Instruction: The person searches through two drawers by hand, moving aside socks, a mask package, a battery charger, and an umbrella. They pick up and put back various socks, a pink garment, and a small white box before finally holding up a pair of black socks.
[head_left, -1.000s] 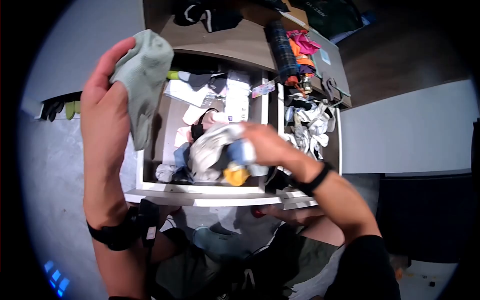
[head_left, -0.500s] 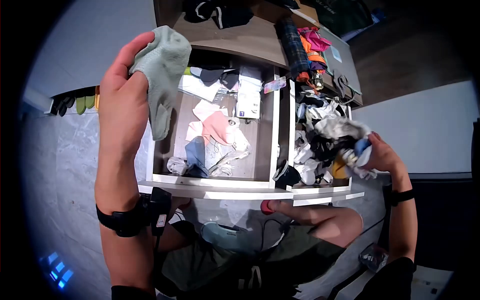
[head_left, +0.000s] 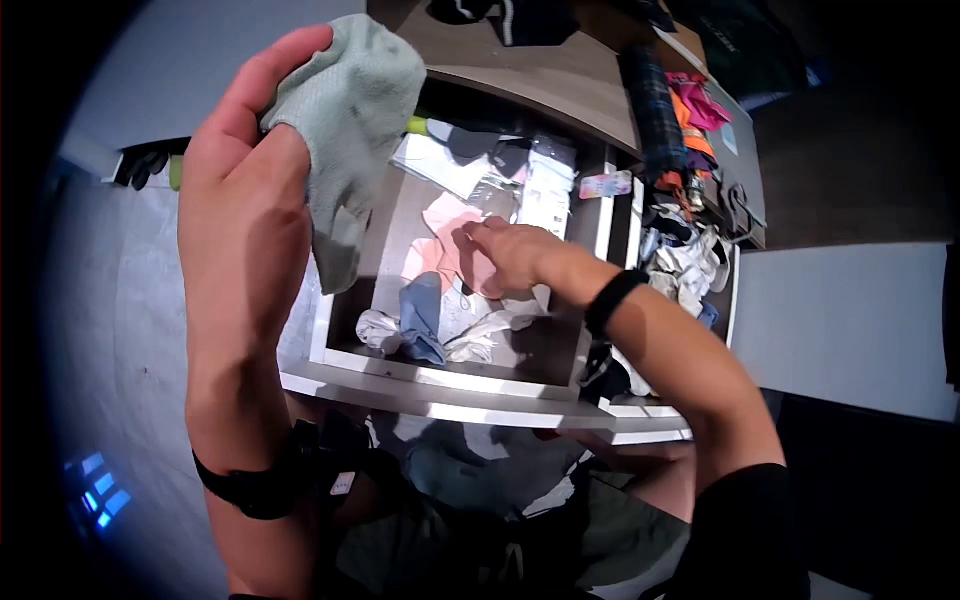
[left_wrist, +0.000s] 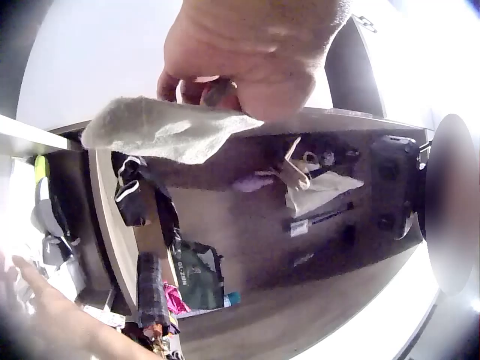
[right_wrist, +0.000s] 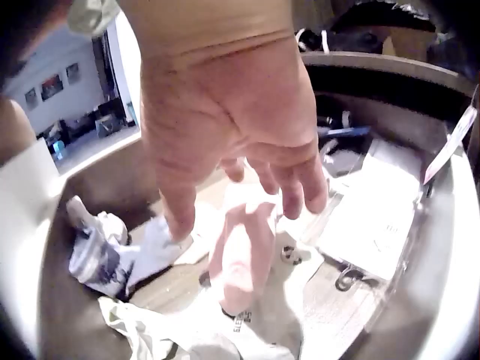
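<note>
My left hand (head_left: 245, 215) is raised at the left of the drawers, pinching a pale green sock (head_left: 355, 110) that hangs down from the fingers. The left wrist view shows that sock (left_wrist: 161, 131) edge-on below the hand. My right hand (head_left: 515, 262) reaches into the left drawer (head_left: 455, 378), fingertips over pink socks (head_left: 440, 245). In the right wrist view its fingers point down, spread, around the pink fabric (right_wrist: 244, 262), with nothing gripped. A blue sock (head_left: 422, 318) and crumpled white socks (head_left: 485, 335) lie near the drawer's front.
White packets (head_left: 548, 185) and dark socks fill the left drawer's back. Beside it, a narrower drawer (head_left: 645, 410) holds a jumble of light and dark clothes (head_left: 690, 265). A plaid umbrella-like roll (head_left: 655, 120) and bright pink and orange items (head_left: 700, 105) stand behind it.
My right hand carried a bundle of grey, blue and yellow socks into the right drawer, let go and came back over the left one. The left hand keeps its sock raised.
</note>
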